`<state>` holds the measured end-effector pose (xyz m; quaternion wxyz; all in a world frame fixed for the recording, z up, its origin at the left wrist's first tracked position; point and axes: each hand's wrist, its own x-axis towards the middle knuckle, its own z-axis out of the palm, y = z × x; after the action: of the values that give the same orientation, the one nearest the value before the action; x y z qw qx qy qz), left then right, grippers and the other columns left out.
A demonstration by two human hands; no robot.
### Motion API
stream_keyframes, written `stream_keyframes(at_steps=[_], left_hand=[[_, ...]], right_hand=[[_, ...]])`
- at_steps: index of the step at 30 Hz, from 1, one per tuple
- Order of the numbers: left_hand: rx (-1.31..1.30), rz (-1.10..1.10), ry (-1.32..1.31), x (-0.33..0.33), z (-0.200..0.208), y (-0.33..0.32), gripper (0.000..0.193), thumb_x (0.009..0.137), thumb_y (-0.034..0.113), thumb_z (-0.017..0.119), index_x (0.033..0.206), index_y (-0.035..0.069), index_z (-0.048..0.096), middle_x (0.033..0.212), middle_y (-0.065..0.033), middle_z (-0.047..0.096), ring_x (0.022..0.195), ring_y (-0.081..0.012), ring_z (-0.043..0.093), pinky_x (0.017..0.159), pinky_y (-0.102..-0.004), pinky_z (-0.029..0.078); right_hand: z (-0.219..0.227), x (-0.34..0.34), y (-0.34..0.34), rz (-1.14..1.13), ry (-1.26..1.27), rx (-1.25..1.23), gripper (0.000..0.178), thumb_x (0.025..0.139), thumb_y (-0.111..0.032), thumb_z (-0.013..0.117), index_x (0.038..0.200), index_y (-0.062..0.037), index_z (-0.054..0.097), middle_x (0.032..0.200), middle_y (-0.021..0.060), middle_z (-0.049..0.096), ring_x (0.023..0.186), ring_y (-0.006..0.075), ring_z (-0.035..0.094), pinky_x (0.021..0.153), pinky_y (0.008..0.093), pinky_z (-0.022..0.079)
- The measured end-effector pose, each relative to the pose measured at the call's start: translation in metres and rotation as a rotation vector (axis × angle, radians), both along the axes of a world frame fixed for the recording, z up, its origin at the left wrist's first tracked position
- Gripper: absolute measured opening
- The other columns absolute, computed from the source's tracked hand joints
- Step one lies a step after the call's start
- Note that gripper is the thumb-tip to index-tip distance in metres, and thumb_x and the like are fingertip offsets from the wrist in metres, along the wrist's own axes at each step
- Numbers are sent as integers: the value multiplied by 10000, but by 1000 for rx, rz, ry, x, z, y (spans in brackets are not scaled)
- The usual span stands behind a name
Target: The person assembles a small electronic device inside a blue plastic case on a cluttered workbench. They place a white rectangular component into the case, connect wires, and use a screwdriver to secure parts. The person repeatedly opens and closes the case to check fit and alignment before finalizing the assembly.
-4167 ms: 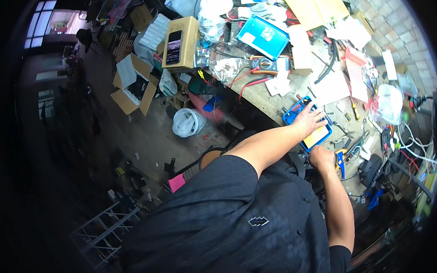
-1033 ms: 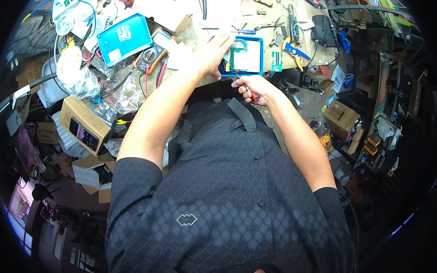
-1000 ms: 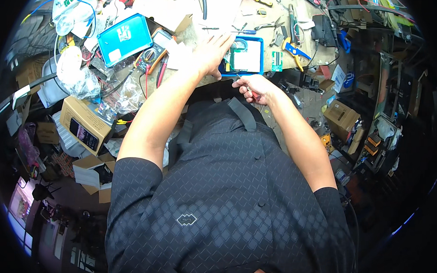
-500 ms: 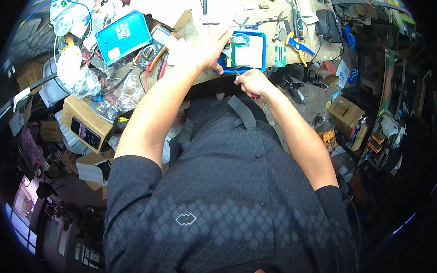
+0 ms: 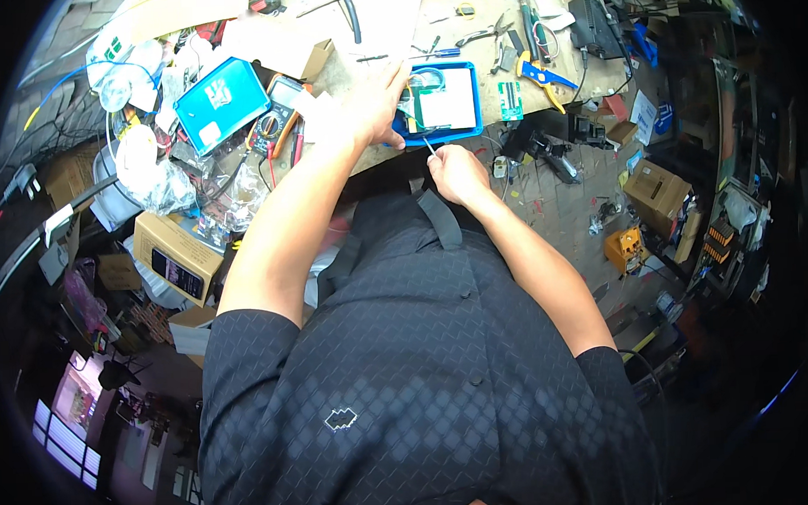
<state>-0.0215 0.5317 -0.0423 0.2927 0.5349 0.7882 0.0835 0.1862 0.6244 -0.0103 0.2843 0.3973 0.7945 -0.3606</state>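
Left hand [image 5: 379, 111]: fingers nearly straight, thumb apart, against the left end of the blue box [image 5: 478, 98].
Right hand [image 5: 461, 175]: closed around a thin tool [image 5: 430, 146], tip pointing at the box's near edge.
Blue box: on the desk [image 5: 445, 33], right of the left hand, just beyond the right.
Green board [image 5: 510, 101]: beside the box.

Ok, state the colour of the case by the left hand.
The case is blue, clearest in head view.
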Motion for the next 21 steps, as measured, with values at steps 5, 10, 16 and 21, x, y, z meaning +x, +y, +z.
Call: stream_keyframes(at_steps=[5, 10, 16, 21], left_hand=[[-59, 1, 3, 2, 12, 5, 1440, 572, 328, 1060, 1699, 38, 212, 1772, -199, 224, 1625, -357, 274, 1317, -428, 305], [-41, -9, 7, 2, 7, 2, 1493, 560, 350, 1058, 1709, 31, 160, 1764, -224, 225, 1594, -428, 304, 1311, -477, 301], [-124, -6, 24, 4, 13, 8, 1452, 608, 326, 1045, 1716, 36, 152, 1792, -187, 170, 1649, -340, 215, 1336, -429, 262], [-138, -3, 18, 4, 18, 9, 1456, 604, 323, 1046, 1715, 35, 150, 1789, -190, 173, 1647, -351, 215, 1336, -429, 263]], right_hand=[[6, -2, 0, 8, -2, 21, 326, 1055, -338, 601, 1016, -61, 768, 996, 205, 777, 1021, 421, 743, 893, 531, 570], [0, 4, -5, 26, 50, 60, 302, 1046, -303, 588, 933, -63, 733, 998, 208, 772, 996, 433, 739, 883, 537, 574], [-1, 8, -7, 60, 62, 94, 299, 1061, -335, 580, 1007, -81, 731, 977, 197, 768, 975, 439, 733, 863, 550, 573], [-3, 14, -10, 56, 145, 123, 278, 1041, -297, 592, 943, -68, 715, 910, 200, 764, 911, 436, 742, 819, 549, 578]])
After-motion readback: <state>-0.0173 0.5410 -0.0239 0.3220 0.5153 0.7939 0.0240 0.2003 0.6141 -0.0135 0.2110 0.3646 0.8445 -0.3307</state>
